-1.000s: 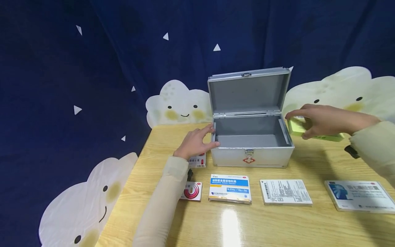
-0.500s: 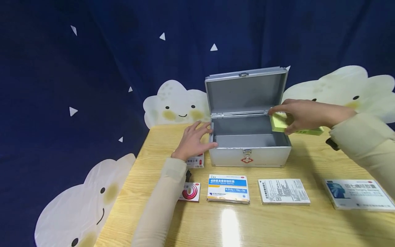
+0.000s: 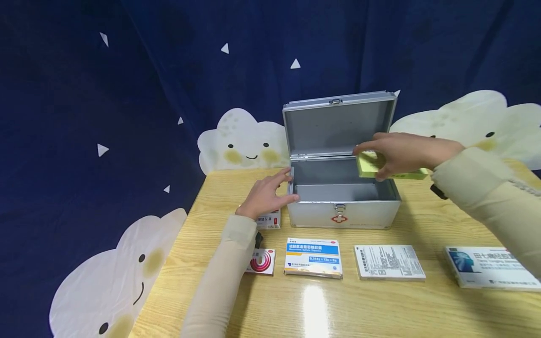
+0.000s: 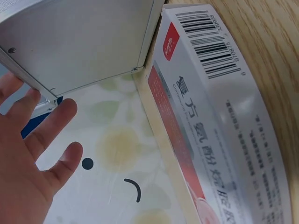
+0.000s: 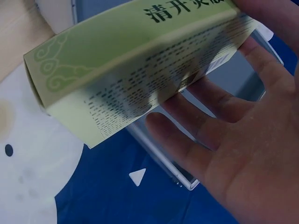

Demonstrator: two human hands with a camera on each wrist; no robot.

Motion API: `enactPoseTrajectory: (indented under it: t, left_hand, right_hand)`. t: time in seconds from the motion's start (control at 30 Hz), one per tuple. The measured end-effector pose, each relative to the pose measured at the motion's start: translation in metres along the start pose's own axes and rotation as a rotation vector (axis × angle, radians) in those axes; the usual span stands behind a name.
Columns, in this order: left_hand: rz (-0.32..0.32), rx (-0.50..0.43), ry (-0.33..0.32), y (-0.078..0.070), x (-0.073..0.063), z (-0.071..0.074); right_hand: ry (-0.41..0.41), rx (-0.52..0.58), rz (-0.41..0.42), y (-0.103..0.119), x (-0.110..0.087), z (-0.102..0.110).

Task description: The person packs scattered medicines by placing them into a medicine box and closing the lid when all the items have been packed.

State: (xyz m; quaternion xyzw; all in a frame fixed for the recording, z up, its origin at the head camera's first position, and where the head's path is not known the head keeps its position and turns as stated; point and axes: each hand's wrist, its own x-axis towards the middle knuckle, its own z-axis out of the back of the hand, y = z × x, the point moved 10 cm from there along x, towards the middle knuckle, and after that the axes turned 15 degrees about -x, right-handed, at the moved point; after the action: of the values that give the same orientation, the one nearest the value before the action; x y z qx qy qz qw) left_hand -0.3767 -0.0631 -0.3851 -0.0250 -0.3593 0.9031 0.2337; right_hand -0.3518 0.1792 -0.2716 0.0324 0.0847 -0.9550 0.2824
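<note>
Green carton [image 5: 126, 70], one: in the right hand [image 3: 407, 152], which I see pinching it between thumb and fingers, the other fingers loosely extended. I find the carton above the right part of the metal case [image 3: 367, 216], its far end reaching past the case's right wall.

Metal case, one: silver, lid [image 3: 340, 126] raised and leaning back, red cross below the front latch [image 3: 339, 209].

Left hand [image 3: 263, 196]: fingers spread and mostly straight, at the case's left rim; how firmly they touch, I cannot tell.

White-and-red carton [image 4: 205, 116]: beside the case's left side, partly behind the left wrist in my head view.

Front row on the wooden table [image 3: 380, 310], left to right as I see it: red-swirl carton [image 3: 263, 262], partly covered by the left sleeve [image 3: 224, 281]; blue-and-white carton [image 3: 313, 257]; white text-covered carton [image 3: 390, 263]; white carton with a teal picture [image 3: 486, 266], its right end partly behind the right sleeve [image 3: 486, 188].

Backdrop: navy curtain [image 3: 169, 70] with smiling clouds and white triangles.
</note>
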Motion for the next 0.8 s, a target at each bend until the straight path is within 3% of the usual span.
enactPoseTrajectory:
  t: [0.43,0.8]
  left_hand:
    - [-0.019,0.018,0.006,-0.003,0.001,0.006]
    - [0.0,0.002,0.025,-0.003,0.001,0.003]
  right_hand:
    - [0.005,-0.023,0.059,0.019,0.014,0.002]
    - [0.037,-0.036,0.06,0.038,0.029,0.006]
